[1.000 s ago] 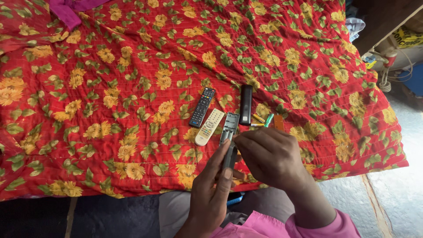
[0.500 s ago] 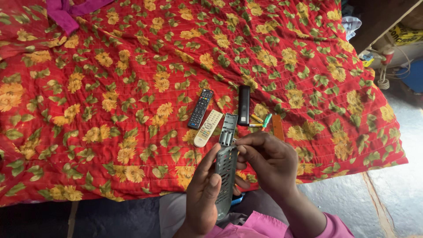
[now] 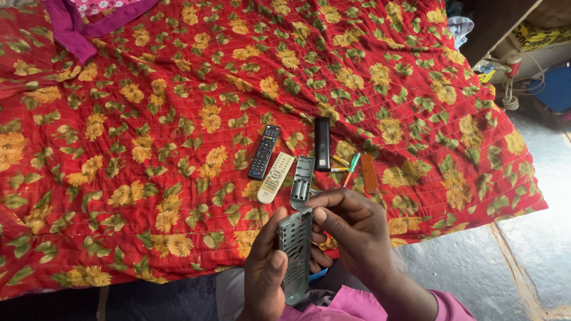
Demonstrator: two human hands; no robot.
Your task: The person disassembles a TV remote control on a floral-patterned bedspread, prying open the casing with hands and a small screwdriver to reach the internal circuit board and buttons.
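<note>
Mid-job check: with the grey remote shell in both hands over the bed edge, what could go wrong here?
1. The grey shell, held by left hand and right hand past the quilt edge, might drop to the floor.
2. The small batteries and screwdriver lie loose; they may roll off.

The left hand is gripping a grey remote shell upright from its left edge, thumb lying on the front. The right hand is curling over the shell's top right corner, fingers pressing on it. On the red flowered bedspread just beyond are lying a black remote, a cream remote, a grey back cover, a black bar-shaped remote, a green-handled screwdriver and an orange strip.
</note>
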